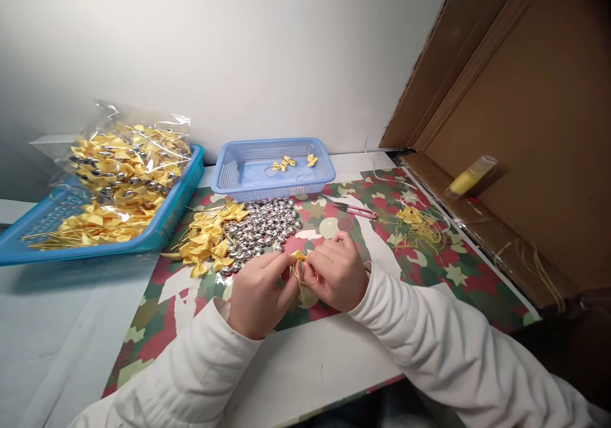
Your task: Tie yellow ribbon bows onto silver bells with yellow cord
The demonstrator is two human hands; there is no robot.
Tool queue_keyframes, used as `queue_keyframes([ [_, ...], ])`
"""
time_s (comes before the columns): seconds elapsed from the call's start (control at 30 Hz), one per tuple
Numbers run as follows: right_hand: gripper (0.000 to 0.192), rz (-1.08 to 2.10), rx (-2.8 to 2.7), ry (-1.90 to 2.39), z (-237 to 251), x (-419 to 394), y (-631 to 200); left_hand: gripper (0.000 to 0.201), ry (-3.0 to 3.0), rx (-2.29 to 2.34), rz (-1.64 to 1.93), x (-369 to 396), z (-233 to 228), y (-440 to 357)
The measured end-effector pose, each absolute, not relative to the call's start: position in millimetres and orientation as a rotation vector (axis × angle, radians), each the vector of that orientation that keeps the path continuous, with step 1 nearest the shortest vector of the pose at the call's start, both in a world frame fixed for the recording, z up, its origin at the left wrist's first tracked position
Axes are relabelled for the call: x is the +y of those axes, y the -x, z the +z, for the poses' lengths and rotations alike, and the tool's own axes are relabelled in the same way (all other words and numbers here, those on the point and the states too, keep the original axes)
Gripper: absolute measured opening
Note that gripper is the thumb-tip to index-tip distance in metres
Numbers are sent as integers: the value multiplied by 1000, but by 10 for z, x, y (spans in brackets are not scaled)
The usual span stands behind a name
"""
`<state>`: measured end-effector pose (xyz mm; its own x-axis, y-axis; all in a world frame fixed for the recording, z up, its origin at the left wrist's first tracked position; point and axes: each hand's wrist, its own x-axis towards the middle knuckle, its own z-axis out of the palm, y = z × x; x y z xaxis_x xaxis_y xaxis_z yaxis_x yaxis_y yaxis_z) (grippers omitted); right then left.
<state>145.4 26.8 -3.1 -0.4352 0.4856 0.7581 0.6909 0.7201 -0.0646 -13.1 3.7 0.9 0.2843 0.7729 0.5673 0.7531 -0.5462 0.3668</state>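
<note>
Both white-sleeved hands meet at centre: left hand [258,294] and right hand [334,275], fingers pinching one yellow bow [298,255] with thread. At 10 o'clock, one teal tray [165,227]; at 11, loose bows [207,240] and silver bells [262,227], uncountable; at 12, one blue basket [272,168] holding three bows; at 1, one snips [356,209]. Thread could slip, I judge.

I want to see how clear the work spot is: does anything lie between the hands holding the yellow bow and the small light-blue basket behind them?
Yes. The pile of silver bells lies on the mat between the yellow bow, pinched by the left hand and right hand, and the light-blue basket. It is low and flat.
</note>
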Motion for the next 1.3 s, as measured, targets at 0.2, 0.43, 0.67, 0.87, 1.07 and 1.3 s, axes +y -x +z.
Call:
queue_keyframes([
  [0.2,27,-305,-2136,892,-20,256,-1457,15,-2474,1495,1175,32,61,120],
  [0.43,29,-337,-2166,888,-34,257,-1454,16,-2543,1481,1105,43,53,144],
  [0.67,28,-327,-2175,899,-35,252,-1461,16,-2474,1517,1107,38,75,142],
  [0.87,27,-352,-2187,869,-41,258,-1465,22,-2501,1526,988,40,109,149],
  [1.07,28,-350,-2199,852,-39,258,-1463,31,-2576,1522,986,57,78,146],
  [1.3,27,-283,-2170,890,-14,245,-1442,29,-2589,1553,1112,56,-2,149],
])
